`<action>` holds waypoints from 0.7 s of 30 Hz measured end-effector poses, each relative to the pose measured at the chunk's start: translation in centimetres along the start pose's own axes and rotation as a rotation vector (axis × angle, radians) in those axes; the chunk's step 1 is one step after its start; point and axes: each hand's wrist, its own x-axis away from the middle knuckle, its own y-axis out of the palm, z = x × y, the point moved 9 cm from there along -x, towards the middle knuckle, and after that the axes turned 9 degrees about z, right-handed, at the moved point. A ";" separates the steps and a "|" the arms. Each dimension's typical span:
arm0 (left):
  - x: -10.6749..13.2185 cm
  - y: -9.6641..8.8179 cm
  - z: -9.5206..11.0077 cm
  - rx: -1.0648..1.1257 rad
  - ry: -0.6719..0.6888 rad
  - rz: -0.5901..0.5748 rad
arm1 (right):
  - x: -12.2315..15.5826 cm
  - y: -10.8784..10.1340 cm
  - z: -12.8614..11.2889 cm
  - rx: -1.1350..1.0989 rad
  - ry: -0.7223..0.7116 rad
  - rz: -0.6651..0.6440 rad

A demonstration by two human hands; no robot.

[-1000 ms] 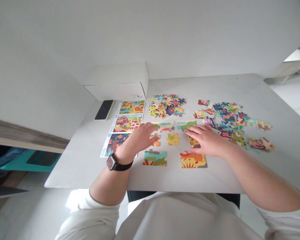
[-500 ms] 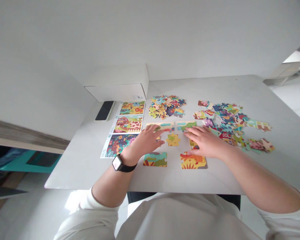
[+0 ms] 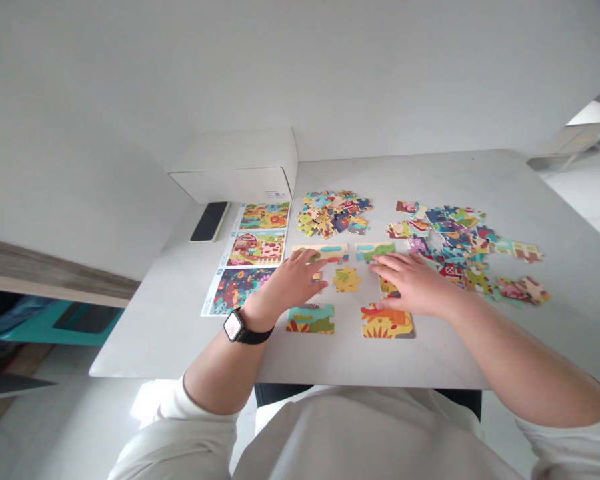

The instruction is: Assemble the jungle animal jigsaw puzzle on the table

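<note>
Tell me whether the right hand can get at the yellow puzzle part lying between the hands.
Probably yes: the yellow puzzle part lies just beyond the fingertips of the right hand, with nothing visible in the gap. The left hand is on its far side, not covering it.

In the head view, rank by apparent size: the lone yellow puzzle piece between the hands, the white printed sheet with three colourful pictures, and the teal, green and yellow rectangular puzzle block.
1. White printed sheet, partly covered yet clearly largest
2. Rectangular puzzle block
3. Lone yellow puzzle piece
</note>
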 end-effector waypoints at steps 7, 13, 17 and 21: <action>0.0 0.0 -0.1 -0.003 -0.010 -0.008 | 0.1 0.2 0.2 -0.012 0.003 -0.023; 0.0 -0.5 -0.6 0.017 -0.004 0.005 | 0.3 0.5 0.1 -0.002 0.008 -0.084; 0.2 -1.0 -1.5 0.004 -0.013 0.018 | 0.4 0.4 0.1 -0.010 0.007 -0.095; 0.6 -1.8 -4.1 -0.071 -0.087 0.050 | 0.4 0.2 0.2 -0.011 0.009 -0.084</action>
